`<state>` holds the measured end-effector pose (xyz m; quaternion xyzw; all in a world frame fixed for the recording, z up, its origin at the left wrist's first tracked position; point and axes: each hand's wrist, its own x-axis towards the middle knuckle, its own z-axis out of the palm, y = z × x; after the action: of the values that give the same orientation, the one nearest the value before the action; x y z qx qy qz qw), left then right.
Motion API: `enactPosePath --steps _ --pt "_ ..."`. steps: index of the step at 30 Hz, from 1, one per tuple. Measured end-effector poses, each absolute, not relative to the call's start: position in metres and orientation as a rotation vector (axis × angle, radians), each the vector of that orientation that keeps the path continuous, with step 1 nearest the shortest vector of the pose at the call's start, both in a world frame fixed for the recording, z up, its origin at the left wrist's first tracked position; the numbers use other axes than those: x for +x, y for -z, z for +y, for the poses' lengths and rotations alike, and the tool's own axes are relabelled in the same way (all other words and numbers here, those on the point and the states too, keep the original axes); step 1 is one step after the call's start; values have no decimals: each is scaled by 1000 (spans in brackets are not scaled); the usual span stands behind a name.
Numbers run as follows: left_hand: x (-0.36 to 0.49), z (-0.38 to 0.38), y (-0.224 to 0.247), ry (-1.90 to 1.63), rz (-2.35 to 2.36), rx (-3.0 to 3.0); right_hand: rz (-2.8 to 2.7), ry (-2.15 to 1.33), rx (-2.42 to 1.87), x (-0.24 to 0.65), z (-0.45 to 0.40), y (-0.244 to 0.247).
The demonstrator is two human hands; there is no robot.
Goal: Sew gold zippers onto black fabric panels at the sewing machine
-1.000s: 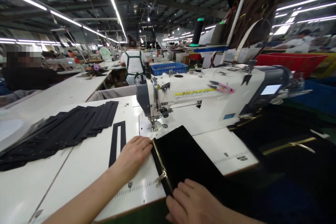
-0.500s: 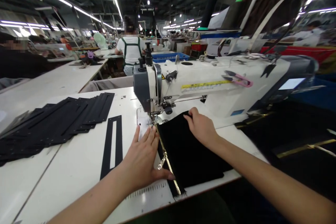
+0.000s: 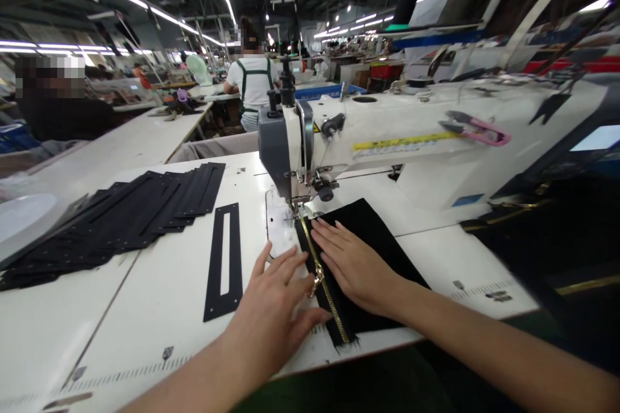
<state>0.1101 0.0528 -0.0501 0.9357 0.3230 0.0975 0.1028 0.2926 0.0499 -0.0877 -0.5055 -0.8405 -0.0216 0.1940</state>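
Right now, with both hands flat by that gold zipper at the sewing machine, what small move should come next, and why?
Probably ease the black fabric forward. The zipper top lies at the needle, the left hand rests beside it and the right hand presses the fabric flat, so the piece looks lined up.

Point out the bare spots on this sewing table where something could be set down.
Bare tabletop lies in front of the fanned stack of black pieces and left of the single slotted black piece. Another patch sits right of the black fabric, before the sewing machine. It is crowded at the needle, where left hand and right hand flank the zipper.
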Motion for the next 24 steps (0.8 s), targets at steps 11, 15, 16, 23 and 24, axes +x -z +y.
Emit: enactPosePath --steps 11,15,16,23,24 --pt "11 41 45 -258 1229 3066 -2326 136 -1420 292 47 91" --pt "-5 24 56 -107 1182 3119 -2306 170 -1340 293 49 88" --pt "-7 23 60 -111 1191 3144 -2300 175 -1322 294 51 88" --pt "-19 70 91 -250 719 3331 -2367 197 -1311 296 58 91" --pt "-19 75 94 -297 678 3321 -2367 191 -1314 295 58 92"
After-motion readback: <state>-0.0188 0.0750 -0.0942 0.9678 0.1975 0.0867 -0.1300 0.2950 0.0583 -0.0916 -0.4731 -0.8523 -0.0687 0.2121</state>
